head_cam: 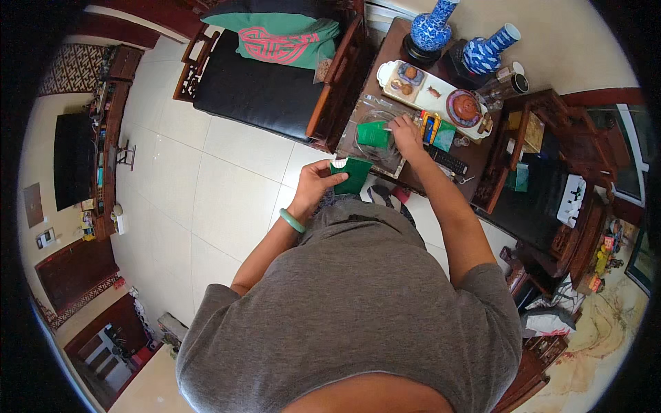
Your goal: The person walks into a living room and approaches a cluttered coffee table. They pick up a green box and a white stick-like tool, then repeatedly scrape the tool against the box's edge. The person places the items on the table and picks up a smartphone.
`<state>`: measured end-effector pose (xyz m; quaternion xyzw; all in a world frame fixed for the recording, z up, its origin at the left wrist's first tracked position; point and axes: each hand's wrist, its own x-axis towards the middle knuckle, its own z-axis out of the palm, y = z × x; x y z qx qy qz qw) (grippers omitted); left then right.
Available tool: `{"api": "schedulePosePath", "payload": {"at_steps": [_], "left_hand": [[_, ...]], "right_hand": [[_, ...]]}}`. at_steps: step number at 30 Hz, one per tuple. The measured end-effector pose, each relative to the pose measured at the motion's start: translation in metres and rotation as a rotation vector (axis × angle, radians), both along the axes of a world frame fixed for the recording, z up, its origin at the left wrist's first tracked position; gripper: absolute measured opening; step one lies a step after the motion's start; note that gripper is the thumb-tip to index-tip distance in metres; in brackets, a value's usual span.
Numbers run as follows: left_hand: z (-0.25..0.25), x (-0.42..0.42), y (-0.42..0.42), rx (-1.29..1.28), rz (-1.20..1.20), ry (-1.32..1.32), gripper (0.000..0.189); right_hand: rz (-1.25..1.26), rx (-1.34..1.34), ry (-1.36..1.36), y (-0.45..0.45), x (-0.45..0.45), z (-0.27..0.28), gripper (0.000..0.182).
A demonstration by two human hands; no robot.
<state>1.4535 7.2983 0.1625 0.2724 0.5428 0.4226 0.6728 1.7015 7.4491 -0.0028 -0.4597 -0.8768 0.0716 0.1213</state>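
Near the corner of the dark wooden side table (pixel 477 178), my left hand (pixel 312 187) pinches a dark green booklet or small packet (pixel 353 175); a whitish piece shows at its upper left corner. My right hand (pixel 405 135) is over the table, its fingertips close together around a small whitish item at the right edge of a brighter green packet (pixel 373 134). That packet lies over a round clear dish (pixel 361 149). Right of my right hand are a yellow and blue pack (pixel 429 127), a green box (pixel 444 136) and a black remote control (pixel 445 159).
A long white tray (pixel 439 109) holds a brown clay teapot (pixel 466 105) and small items. Behind it stand two blue and white vases (pixel 431 32). A wooden seat with a black cushion (pixel 258 88) is at the upper left, a second dark seat (pixel 542 201) at the right.
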Motion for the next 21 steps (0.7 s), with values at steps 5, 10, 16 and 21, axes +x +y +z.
{"api": "schedulePosePath", "payload": {"at_steps": [5, 10, 16, 21], "left_hand": [[-0.007, -0.001, -0.002, 0.047, -0.023, -0.01, 0.022], [0.001, 0.003, 0.003, 0.052, -0.033, -0.006, 0.021], [0.011, 0.009, 0.004, 0.069, -0.068, -0.048, 0.019], [0.035, 0.017, 0.005, 0.192, -0.144, 0.027, 0.017]], "right_hand": [[0.043, -0.06, -0.003, 0.002, 0.002, -0.001, 0.017], [-0.04, -0.279, 0.159, 0.004, 0.011, 0.01, 0.01], [-0.201, -0.348, 0.487, -0.002, 0.023, 0.045, 0.009], [-0.344, -0.356, 0.818, -0.012, 0.053, 0.056, 0.008]]}}
